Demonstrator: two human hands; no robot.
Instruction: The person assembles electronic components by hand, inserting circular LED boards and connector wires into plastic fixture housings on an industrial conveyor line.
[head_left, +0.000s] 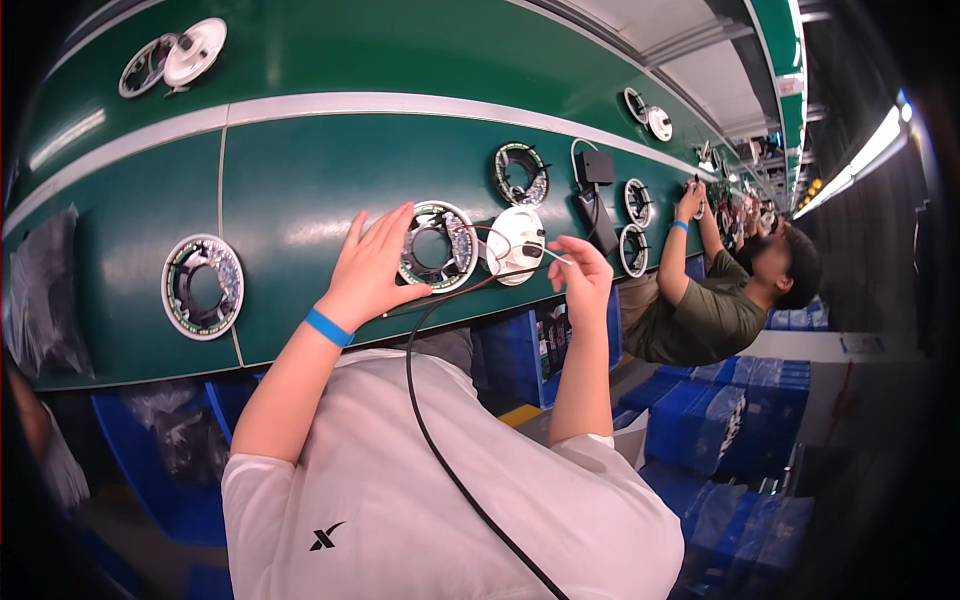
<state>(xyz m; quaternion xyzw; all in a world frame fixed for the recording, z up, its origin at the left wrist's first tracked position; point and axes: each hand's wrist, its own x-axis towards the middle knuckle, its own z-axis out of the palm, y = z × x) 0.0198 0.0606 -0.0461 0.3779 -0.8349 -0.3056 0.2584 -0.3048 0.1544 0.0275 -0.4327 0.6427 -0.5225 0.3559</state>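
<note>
Left hand (372, 265), fingers spread apart (wrist flat), touches the white-rimmed circular ring (461, 243); right hand (587, 276) pinches a thin white strip (558, 257).

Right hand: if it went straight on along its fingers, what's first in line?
Likely the white disc, just left of the right hand's fingertips. One view leaves depth unclear, so it might pass above it.

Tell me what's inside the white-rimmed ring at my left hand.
The white-rimmed ring holds black parts and a silvery section, around an opening showing green table. Your left hand overlaps its left side, hiding what's there.
</note>
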